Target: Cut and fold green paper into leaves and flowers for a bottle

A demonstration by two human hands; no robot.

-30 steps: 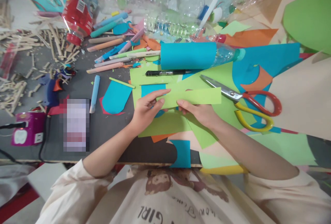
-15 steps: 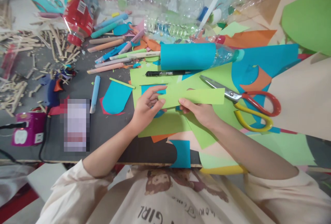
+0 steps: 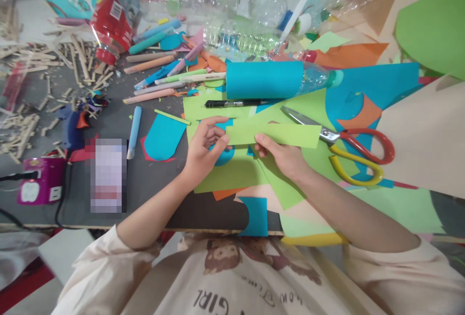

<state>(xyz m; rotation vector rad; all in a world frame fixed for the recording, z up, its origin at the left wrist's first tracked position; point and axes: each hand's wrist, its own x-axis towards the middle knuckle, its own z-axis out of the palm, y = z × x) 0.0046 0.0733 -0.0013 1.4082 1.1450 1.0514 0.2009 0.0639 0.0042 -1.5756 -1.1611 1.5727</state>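
Note:
A light green paper strip (image 3: 290, 135) is held level above the table. My right hand (image 3: 285, 156) pinches it near its middle, thumb on top and fingers beneath. At the strip's left end, my left hand (image 3: 207, 148) has its thumb against the edge, its fingers curled and the index finger reaching over. Below lie a larger green sheet (image 3: 232, 177) and a blue paper piece (image 3: 222, 156), partly hidden by my left hand. Scissors (image 3: 330, 135) with red and yellow handles rest open to the right. A black pen (image 3: 236, 103) lies behind the strip.
A clear bottle wrapped in blue paper (image 3: 264, 79) lies behind the pen. Rolled paper tubes (image 3: 154, 65), wood stick bits (image 3: 27, 131), a blue glue gun (image 3: 70, 123) and a blurred-out phone (image 3: 107, 174) are on the left. Clear plastic bottles (image 3: 247, 34) crowd the back.
The green strip has shifted slightly right along with my right hand. My left thumb now sits at the strip's left end. The things on the table stay put.

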